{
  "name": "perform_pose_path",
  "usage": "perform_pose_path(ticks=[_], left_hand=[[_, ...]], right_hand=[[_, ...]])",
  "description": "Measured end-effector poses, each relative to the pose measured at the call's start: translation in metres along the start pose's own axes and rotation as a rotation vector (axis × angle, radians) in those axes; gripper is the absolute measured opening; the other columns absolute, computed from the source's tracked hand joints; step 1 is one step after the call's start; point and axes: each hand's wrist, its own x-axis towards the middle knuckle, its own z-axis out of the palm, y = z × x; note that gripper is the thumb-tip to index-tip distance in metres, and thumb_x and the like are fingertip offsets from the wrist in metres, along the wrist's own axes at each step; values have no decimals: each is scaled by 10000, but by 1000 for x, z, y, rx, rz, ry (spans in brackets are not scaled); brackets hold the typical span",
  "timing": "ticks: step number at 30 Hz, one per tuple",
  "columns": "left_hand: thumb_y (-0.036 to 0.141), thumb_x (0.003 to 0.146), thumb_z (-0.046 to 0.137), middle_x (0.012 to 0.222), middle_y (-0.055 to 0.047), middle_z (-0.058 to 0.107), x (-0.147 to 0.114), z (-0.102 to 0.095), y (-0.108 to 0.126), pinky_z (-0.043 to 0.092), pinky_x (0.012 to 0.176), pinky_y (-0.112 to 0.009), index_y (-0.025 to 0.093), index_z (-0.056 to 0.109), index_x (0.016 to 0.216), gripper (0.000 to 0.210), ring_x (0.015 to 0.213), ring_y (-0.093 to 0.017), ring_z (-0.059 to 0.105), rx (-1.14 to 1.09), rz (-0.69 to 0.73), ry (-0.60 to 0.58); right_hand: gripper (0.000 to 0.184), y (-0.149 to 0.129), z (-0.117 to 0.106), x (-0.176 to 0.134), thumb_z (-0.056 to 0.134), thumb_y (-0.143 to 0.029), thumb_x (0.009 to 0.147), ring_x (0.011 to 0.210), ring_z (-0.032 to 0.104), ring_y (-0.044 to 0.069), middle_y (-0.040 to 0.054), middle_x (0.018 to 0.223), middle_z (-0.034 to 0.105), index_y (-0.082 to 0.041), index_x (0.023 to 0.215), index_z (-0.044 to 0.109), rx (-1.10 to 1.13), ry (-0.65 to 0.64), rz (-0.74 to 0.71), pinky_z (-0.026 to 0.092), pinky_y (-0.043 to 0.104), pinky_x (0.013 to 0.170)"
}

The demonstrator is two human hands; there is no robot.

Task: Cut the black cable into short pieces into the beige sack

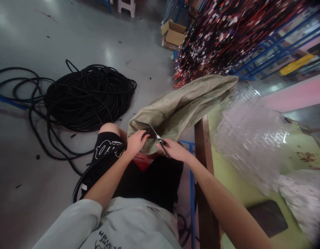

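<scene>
My left hand (pixel 135 144) is closed around a black cable (pixel 108 154), whose short end sticks out past my fingers. The cable runs back over my left thigh. In my right hand (pixel 175 149) is a pair of scissors (pixel 160 140) with dark handles and a thin silvery blade pointing up and left, close to the cable end. Both hands are over the mouth of a beige woven sack (pixel 162 107), which lies against my lap and the table edge. Inside the sack it is too dark to make out contents.
A large coil of black cable (pixel 90 97) lies on the floor at left, with loose loops. The yellow-green table (pixel 243 186) at right carries clear plastic bags (pixel 253 138) and a dark flat object (pixel 268 218). Bundled wires (pixel 227 31) and a cardboard box (pixel 174 33) are behind.
</scene>
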Motion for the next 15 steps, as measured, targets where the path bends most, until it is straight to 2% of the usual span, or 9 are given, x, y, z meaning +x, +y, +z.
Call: perform_pose_path(ticks=[4, 8, 11, 15], left_hand=[[425, 931, 499, 987, -53, 685, -2, 3, 0, 468, 686, -264, 220, 638, 1091, 295, 830, -190, 655, 33, 14, -14], [430, 920, 517, 927, -46, 679, -3, 5, 1, 445, 646, -260, 227, 659, 1073, 291, 785, -179, 642, 54, 19, 0], [397, 911, 547, 909, -43, 675, -4, 6, 3, 448, 707, -269, 227, 675, 1049, 254, 818, -175, 629, 41, 71, 29], [377, 910, 558, 931, -43, 679, -4, 6, 6, 446, 772, -283, 221, 678, 1059, 247, 854, -173, 618, 40, 96, 70]], right_hand=[[397, 3, 2, -1, 499, -566, 898, 538, 568, 142, 1, 663, 589, -186, 806, 566, 32, -21, 6, 403, 219, 499], [383, 8, 6, 2, 516, -567, 887, 508, 571, 134, -6, 660, 596, -187, 865, 557, 125, -59, 34, 414, 210, 469], [381, 11, 8, 3, 548, -567, 871, 551, 592, 137, 0, 690, 619, -187, 897, 561, 163, -72, 45, 428, 201, 482], [432, 12, 5, 2, 520, -607, 870, 443, 528, 126, -29, 568, 526, -189, 759, 522, 164, -68, 39, 392, 212, 417]])
